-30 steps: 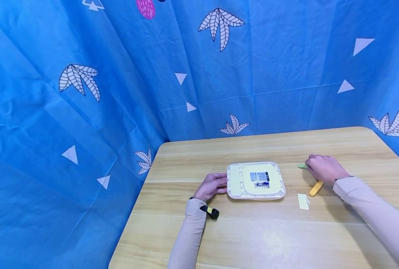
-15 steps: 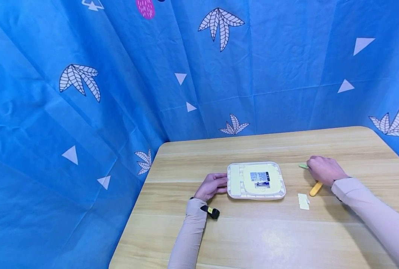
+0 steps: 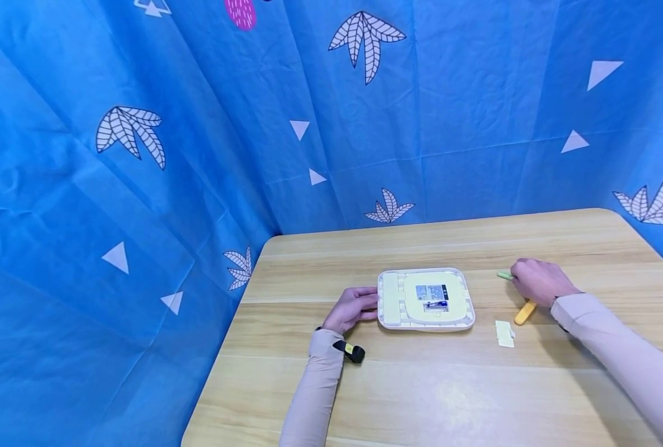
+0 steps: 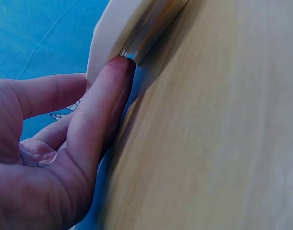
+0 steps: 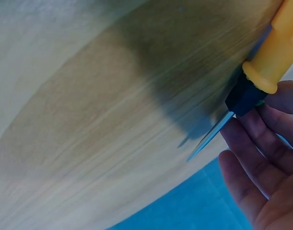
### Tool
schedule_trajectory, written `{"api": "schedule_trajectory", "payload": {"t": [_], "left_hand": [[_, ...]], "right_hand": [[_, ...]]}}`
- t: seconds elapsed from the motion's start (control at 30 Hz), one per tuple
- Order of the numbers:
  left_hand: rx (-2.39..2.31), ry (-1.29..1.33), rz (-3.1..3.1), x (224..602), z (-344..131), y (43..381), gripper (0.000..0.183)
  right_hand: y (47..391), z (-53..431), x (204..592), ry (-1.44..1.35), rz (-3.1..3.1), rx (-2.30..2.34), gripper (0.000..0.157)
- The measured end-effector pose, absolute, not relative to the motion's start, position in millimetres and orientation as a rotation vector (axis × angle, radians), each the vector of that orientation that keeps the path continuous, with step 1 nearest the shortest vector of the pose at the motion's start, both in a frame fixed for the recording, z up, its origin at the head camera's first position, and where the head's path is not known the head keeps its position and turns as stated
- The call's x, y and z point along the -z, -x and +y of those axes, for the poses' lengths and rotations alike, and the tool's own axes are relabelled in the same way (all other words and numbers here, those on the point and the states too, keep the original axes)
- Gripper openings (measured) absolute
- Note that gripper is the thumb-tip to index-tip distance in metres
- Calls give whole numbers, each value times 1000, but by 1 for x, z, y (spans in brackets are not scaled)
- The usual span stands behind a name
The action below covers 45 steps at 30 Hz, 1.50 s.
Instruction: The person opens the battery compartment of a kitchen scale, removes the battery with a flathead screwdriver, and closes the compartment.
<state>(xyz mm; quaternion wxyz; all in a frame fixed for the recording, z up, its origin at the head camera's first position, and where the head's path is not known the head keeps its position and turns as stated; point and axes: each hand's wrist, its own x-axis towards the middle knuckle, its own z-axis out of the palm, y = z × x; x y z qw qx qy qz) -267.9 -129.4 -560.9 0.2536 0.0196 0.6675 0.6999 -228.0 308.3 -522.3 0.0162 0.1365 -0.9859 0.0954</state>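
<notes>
A white rounded-rectangular device (image 3: 395, 298) lies with its underside up, showing a label and an uncovered battery compartment (image 3: 436, 308) with a dark blue thing inside. My left hand (image 3: 351, 309) pinches its left edge; in the left wrist view fingertips meet the device's rim (image 4: 104, 40). To the right, my right hand (image 3: 539, 282) pinches a slim green battery-like piece (image 3: 504, 275), mostly covered by the fingers. Beneath that hand is a screwdriver (image 3: 525, 313) with a yellow handle; its black collar and metal blade (image 5: 211, 136) show close to the fingers in the right wrist view.
A small pale cover plate (image 3: 505, 334) lies on the wooden table (image 3: 432, 397), between the device and the screwdriver handle. A blue patterned curtain (image 3: 465, 112) hangs behind the table and along its left side.
My right hand has shifted slightly to the right with the green piece, which has tilted a little. My left hand and the device stay in place.
</notes>
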Motion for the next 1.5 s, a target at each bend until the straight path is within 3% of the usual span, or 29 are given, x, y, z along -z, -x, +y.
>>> {"api": "schedule_trajectory", "payload": {"t": [0.43,0.6,0.83,1.5], "left_hand": [[-1902,-64,1812,559,-130,266,41],[-1904,-56,1803,559,-131,266,41],[-1905,-46,1790,558,-131,266,42],[-1906,-89,1790,560,-131,266,41]], "right_hand": [[226,311,519,-395,-3104,-332,20],[224,310,519,-448,-3043,-286,6],[222,297,511,-510,-2927,-319,29],[204,226,484,-747,-2775,-391,13]]}}
